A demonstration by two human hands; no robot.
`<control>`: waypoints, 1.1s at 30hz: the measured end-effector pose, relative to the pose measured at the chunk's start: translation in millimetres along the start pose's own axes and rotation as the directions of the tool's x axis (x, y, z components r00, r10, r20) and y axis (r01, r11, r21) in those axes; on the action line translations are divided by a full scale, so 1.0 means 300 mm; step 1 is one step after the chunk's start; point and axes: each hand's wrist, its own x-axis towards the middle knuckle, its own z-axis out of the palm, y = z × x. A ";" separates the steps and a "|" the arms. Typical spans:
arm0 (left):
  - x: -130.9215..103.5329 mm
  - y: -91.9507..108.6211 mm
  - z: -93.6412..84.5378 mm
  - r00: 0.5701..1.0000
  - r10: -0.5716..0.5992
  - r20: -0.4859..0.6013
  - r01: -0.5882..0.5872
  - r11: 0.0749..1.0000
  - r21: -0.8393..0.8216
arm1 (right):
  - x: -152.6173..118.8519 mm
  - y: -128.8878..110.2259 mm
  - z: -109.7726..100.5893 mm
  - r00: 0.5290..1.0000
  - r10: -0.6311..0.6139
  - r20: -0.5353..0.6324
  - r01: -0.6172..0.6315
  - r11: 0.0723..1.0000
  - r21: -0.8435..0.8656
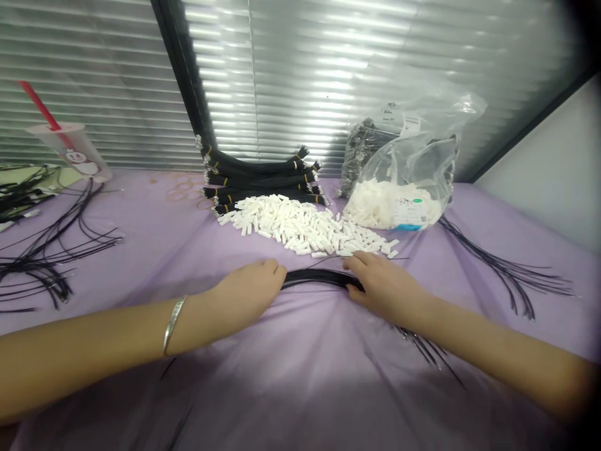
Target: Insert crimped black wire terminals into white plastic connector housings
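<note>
A bundle of thin black wires (319, 277) runs between my two hands over the purple tablecloth. Its left part is closed in my left hand (251, 289), with a silver bracelet (173, 326) on that wrist. My right hand (378, 282) is wrapped round the other part, and loose wire ends stick out below the right forearm. One single wire strays above the bundle by the right fingertips. Just beyond the hands lies a heap of small white plastic connector housings (300, 225). Both palms hide the parts of the wires inside them.
Tied black wire bundles (263, 178) are stacked behind the heap. A clear bag of white pieces (375, 203) stands right of it, before a bag of dark items (361, 150). Loose wires (498, 263) lie right, more wires (56, 244) left, near a cup with a red straw (75, 150).
</note>
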 end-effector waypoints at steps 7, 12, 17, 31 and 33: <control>0.031 -0.051 -0.014 0.992 0.066 -0.104 -0.063 0.998 0.031 | 0.056 0.162 0.012 0.975 -0.172 -0.144 0.160 0.983 -0.093; 0.016 -0.092 -0.062 0.981 0.036 -0.190 -0.031 0.999 0.025 | 0.051 0.182 0.053 0.970 -0.198 -0.142 0.160 0.957 -0.242; -0.018 -0.119 -0.114 0.979 -0.154 -0.133 0.131 0.977 -0.168 | 0.025 0.168 0.053 0.954 -0.223 -0.201 0.162 0.946 -0.280; -0.113 -0.117 -0.053 0.987 -0.163 0.011 0.157 0.926 -0.343 | 0.064 0.062 0.011 0.968 -0.228 -0.102 0.238 0.967 0.097; -0.118 -0.118 -0.059 0.984 -0.178 -0.007 0.166 0.928 -0.332 | 0.065 0.069 -0.005 0.977 -0.192 -0.093 0.201 0.974 0.105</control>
